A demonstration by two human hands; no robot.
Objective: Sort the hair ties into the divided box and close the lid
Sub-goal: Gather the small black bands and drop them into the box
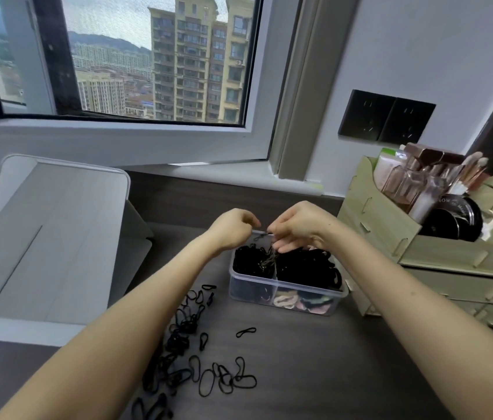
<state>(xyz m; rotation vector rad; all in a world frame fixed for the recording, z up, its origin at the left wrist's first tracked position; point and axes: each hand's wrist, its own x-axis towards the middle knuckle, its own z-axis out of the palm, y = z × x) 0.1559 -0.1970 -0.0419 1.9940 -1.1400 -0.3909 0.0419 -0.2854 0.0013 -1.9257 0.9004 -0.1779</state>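
A clear divided box (284,291) stands on the dark table, with black hair ties heaped in its back compartments and pale pink and green ones in the front right. Both hands hover over its far edge. My left hand (233,227) and my right hand (296,225) each pinch an end of a thin black hair tie (261,236) stretched between them. A small bunch of thin ties (268,260) hangs under my right fingers. Several loose black hair ties (196,353) lie scattered on the table in front of the box. No lid can be picked out.
A grey tablet stand (54,237) leans at the left. A pale green wooden organizer (439,250) with cosmetics and brushes stands close to the box's right side. Window sill and wall sockets (386,118) lie behind.
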